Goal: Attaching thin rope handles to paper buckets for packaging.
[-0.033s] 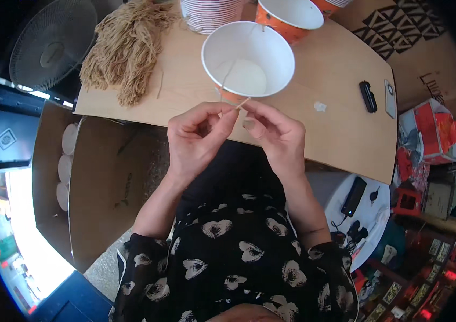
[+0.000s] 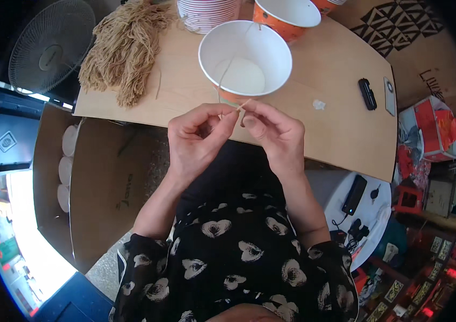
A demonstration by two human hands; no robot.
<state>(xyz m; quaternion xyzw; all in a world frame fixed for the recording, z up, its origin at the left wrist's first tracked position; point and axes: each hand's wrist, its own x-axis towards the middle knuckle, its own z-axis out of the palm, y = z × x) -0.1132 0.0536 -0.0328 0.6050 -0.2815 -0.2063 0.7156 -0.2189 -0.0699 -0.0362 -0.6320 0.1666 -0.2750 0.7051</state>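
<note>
My left hand (image 2: 196, 137) pinches a thin tan string (image 2: 228, 66) between thumb and forefinger. From there the string runs up across the mouth of a paper bucket (image 2: 277, 53), white inside and orange outside, to its far rim. A short end of string pokes up between the two hands. My right hand (image 2: 280, 137) has its fingertips closed in on that end, thumb bent below the forefinger. Both hands meet just in front of the bucket, over the table's near edge. A thick bundle of similar tan strings (image 2: 123, 53) lies at the far left of the table.
Behind the bucket stand a stack of nested tubs (image 2: 209, 13) and another orange bucket (image 2: 287, 19). A black object (image 2: 367, 94) lies on the table (image 2: 341, 139) at right. An opened carton (image 2: 104, 182) holding white cups sits at left, below a fan (image 2: 51, 56).
My right fingertips have come slightly closer over the short string end, so less of it sticks out. The hands have otherwise barely moved; the whole view shifted a little.
</note>
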